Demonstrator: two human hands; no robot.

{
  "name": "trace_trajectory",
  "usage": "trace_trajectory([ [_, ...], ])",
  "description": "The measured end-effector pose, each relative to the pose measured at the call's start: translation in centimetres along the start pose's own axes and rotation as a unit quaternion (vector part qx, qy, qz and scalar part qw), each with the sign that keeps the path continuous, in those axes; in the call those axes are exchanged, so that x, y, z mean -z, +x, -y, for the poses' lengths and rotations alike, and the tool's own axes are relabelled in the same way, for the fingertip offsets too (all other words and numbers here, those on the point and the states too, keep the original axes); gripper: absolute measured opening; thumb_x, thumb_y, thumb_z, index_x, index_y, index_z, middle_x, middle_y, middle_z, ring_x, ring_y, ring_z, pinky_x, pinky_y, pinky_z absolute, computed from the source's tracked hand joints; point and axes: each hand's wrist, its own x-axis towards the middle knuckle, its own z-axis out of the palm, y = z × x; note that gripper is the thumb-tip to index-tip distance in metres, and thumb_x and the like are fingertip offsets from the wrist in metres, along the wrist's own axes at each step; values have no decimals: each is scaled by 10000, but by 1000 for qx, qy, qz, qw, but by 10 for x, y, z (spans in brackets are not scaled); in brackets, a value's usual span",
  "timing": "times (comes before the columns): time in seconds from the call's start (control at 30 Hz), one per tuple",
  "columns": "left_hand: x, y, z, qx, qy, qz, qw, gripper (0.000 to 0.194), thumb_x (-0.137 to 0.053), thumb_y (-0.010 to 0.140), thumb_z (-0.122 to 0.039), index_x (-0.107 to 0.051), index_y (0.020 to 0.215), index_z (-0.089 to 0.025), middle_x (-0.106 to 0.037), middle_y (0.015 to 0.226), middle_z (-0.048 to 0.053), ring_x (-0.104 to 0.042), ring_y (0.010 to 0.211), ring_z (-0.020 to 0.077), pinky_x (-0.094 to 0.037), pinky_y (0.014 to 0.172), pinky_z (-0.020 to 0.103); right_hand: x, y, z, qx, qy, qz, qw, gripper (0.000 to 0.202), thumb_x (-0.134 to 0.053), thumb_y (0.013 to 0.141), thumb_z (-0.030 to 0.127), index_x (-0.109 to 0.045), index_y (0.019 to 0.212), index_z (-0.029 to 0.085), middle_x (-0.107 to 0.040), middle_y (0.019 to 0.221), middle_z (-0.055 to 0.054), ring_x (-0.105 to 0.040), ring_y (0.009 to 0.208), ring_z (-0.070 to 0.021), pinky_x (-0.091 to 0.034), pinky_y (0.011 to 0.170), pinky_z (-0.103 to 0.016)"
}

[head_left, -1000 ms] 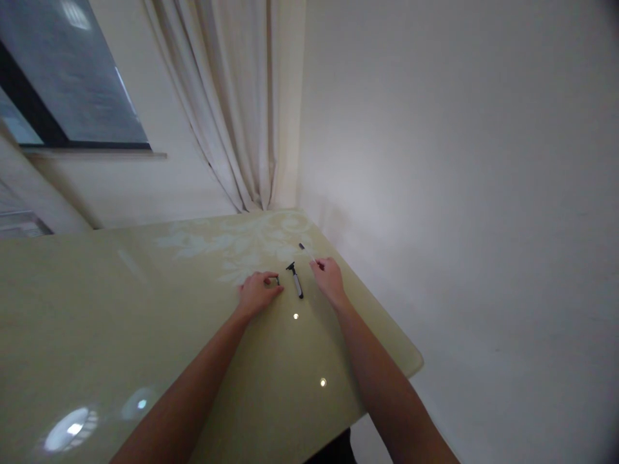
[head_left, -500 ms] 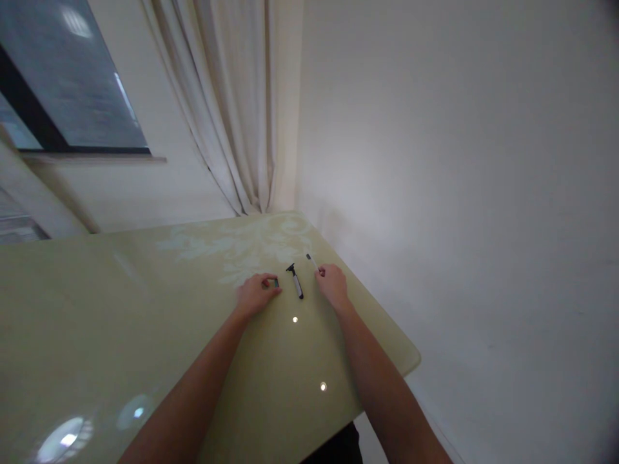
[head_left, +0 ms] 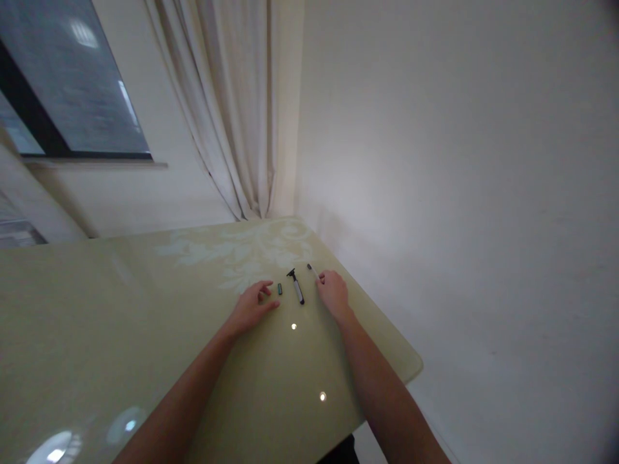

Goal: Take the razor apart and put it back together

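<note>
My left hand (head_left: 252,307) is open on the table, thumb and fingers spread around the left side of a small dark green block (head_left: 279,289). A gap shows between the fingertips and that block, whose exact kind is too small to make out. To its right lies a razor (head_left: 297,289) with a black head and a grey and black handle, untouched by either hand. My right hand (head_left: 333,294) is closed on the near end of a toothbrush (head_left: 314,272), slim and white with a dark head pointing away to the upper left.
The glossy pale green table (head_left: 120,309) has a white floral pattern near its far corner and reflects several lights. A wall (head_left: 459,193) runs along its right side. Cream curtains (head_left: 232,116) hang behind the far edge, beside a dark-framed window (head_left: 72,84).
My left hand has let go of the small green block and drawn back slightly to the left, fingers spreading. My right hand keeps its hold on the toothbrush. The camera view has shifted slightly.
</note>
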Motion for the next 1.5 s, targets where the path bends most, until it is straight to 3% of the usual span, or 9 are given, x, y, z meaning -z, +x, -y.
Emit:
trace_trajectory([
  [0.1, 8, -27, 4, -29, -51, 16, 998, 298, -609, 881, -415, -729, 1003, -172, -722, 870, 64, -659, 793, 203, -513, 726, 306, 3, -4, 9, 14, 11, -33, 999, 208, -660, 961, 267, -759, 1114, 168, -704, 1145, -145, -663, 1027, -259, -458, 806, -313],
  [0.2, 18, -61, 9, -49, -138, 57, 988, 279, -664, 865, -456, -730, 825, -188, -679, 720, 32, -616, 692, 193, -461, 646, 290, 0, -20, 32, 108, 95, -52, 988, 203, -619, 998, 280, -751, 1114, 177, -696, 1062, -106, -646, 966, -217, -447, 821, -292],
  [0.4, 33, -101, 16, -19, -259, 3, 966, 351, -661, 882, -530, -753, 845, -193, -749, 843, 63, -670, 812, 221, -509, 761, 309, -28, -81, 84, 401, 231, 98, 881, 198, -570, 1041, 307, -723, 998, 187, -686, 895, -38, -603, 805, -156, -421, 765, -255],
  [0.47, 32, -101, 15, -29, -251, -24, 967, 357, -630, 907, -531, -726, 854, -191, -705, 794, 42, -634, 761, 204, -497, 721, 293, -37, -93, 90, 427, 246, 114, 863, 217, -495, 1064, 249, -695, 1003, 190, -694, 914, -38, -606, 823, -157, -424, 776, -251],
  [0.73, 24, -99, 19, -32, -164, -34, 985, 391, -499, 1007, -511, -648, 812, -207, -571, 696, -10, -545, 681, 183, -432, 671, 278, -41, -91, 88, 402, 235, 149, 872, 261, -467, 1065, 232, -664, 897, 199, -671, 829, -15, -597, 754, -152, -411, 744, -248],
  [1.1, 42, -99, 16, -56, -112, -53, 991, 354, -603, 944, -520, -715, 822, -208, -716, 786, 25, -630, 775, 204, -477, 744, 293, -33, -93, 88, 418, 218, 124, 873, 193, -552, 1024, 241, -725, 1093, 191, -706, 1028, -58, -645, 954, -179, -480, 859, -268],
  [1.27, 47, -66, 16, -40, -16, -48, 998, 307, -563, 952, -442, -760, 996, -212, -770, 987, 65, -684, 918, 221, -503, 853, 315, -14, -67, 78, 342, 133, -6, 930, 240, -659, 968, 311, -722, 1166, 192, -660, 1204, -109, -601, 1136, -241, -460, 1027, -359],
  [1.37, 33, -37, 5, -18, 106, 9, 994, 363, -621, 904, -351, -733, 1223, -221, -750, 1169, 88, -682, 1067, 228, -484, 967, 338, -6, -44, 63, 239, 51, -61, 968, 191, -621, 982, 295, -736, 1091, 188, -671, 1152, -118, -604, 1096, -261, -456, 1002, -382],
  [1.5, 5, -1, -13, 7, 160, 14, 987, 569, -740, 817, -422, -675, 1358, -259, -682, 1319, 127, -591, 1261, 343, -432, 1042, 477, -3, -27, 44, 164, -45, -71, 983, 210, -626, 978, 379, -741, 977, 203, -685, 1123, -134, -602, 1092, -292, -450, 934, -390],
])
